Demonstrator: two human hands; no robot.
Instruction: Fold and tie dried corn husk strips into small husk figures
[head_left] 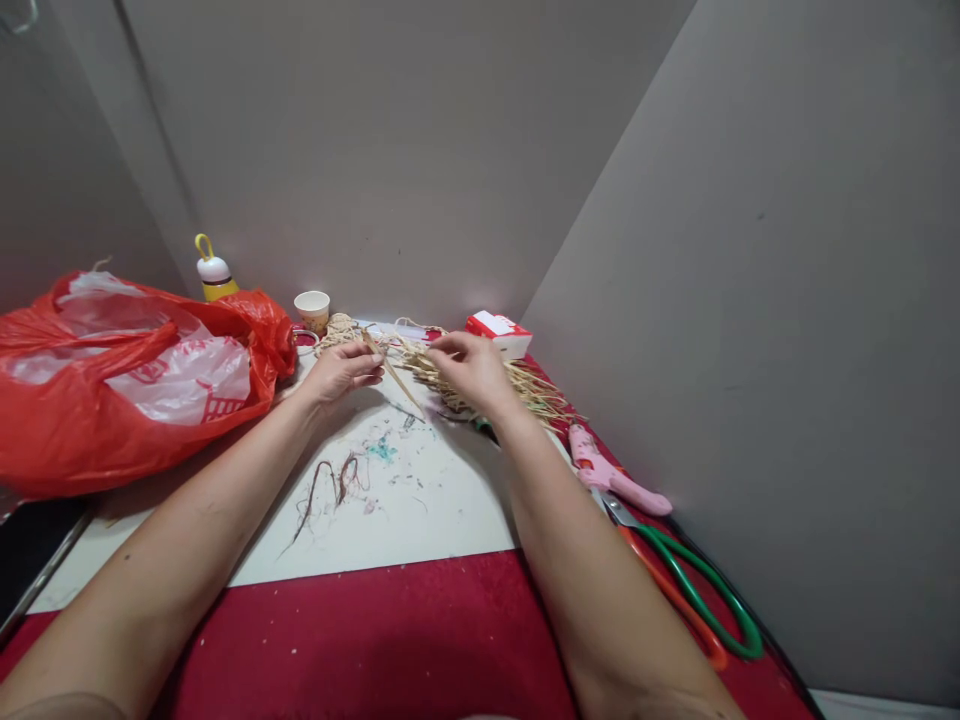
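My left hand [346, 372] pinches a thin tan strip, like a piece of dried straw [401, 383], which slants down to the right over the white board [450, 500]. To its right, my right hand [472, 368] is closed, with thumb and fingertips brought together. What those fingertips hold, if anything, is too small to make out. Behind and beneath the right hand lies a bundle of dried straw stalks [536, 393]. Dark brown threads [322, 490] and a teal smudge [382, 449] mark the board below my hands.
A red plastic bag [90, 430] bulges at the left, near a yellow-and-white bottle [215, 272]. A paper cup [312, 308], beige cord [341, 333] and a red-white box [499, 333] stand at the back. Right: a pink glue gun [611, 478] and scissors [697, 575].
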